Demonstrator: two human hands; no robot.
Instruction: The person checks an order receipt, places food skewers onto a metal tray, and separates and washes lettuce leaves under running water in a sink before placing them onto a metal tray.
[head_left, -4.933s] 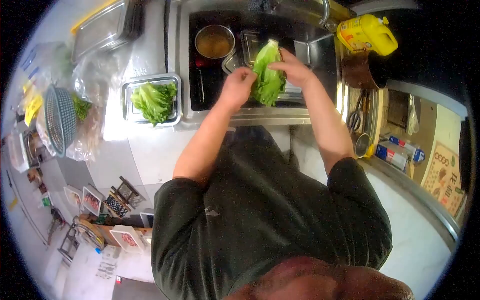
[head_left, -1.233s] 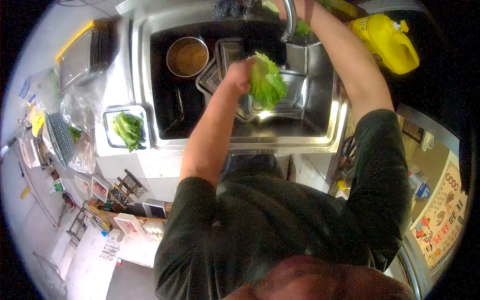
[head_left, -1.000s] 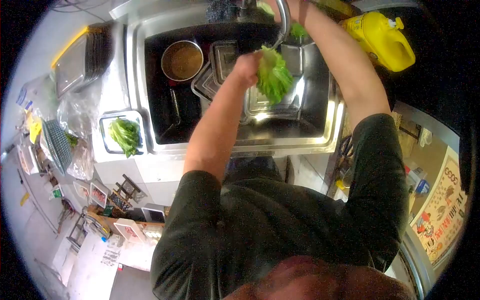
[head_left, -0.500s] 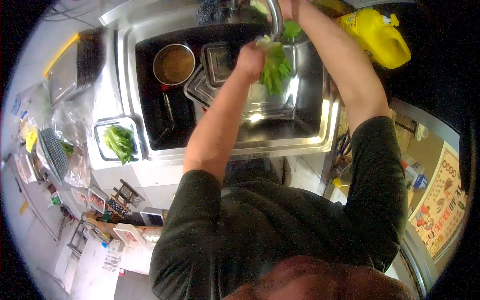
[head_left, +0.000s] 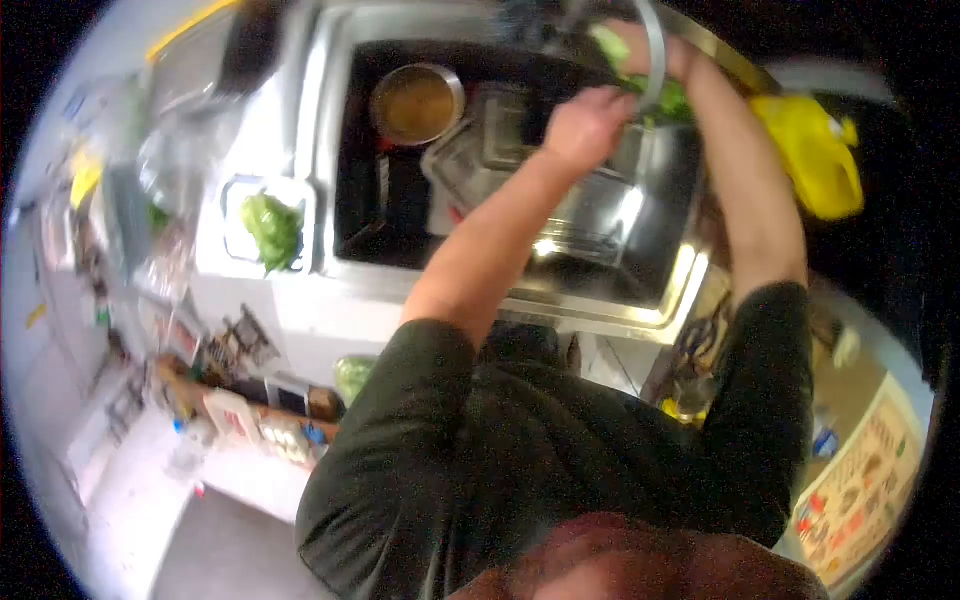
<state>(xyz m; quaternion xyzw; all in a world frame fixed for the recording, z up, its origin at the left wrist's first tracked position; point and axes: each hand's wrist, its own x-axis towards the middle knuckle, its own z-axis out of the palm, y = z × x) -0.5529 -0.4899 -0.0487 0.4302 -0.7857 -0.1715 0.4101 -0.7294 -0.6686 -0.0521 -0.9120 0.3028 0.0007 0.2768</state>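
Observation:
My right hand (head_left: 652, 50), partly behind the faucet (head_left: 656, 60), is closed on lettuce (head_left: 610, 43), whose pale part shows beside the fingers. Green leaves (head_left: 673, 103) show under the right wrist, by the spout. My left hand (head_left: 586, 128) is over the sink, just left of the faucet, with its fingertips close to the green leaves. Motion blur smears its fingers, and I cannot tell if they hold a leaf. Below both hands, clear lidded containers (head_left: 505, 125) lie in the sink (head_left: 510, 290).
A round pot (head_left: 417, 104) of brownish liquid stands in the sink's left part. Left of the sink, a white tray (head_left: 232, 240) holds more lettuce (head_left: 270, 230). A yellow jug (head_left: 815, 160) stands to the right. Plastic bags (head_left: 175, 180) lie at far left.
The view has shifted, so the sink sits further right. The leaf that hung from my left hand no longer shows below it, and that hand's fingers point toward the faucet.

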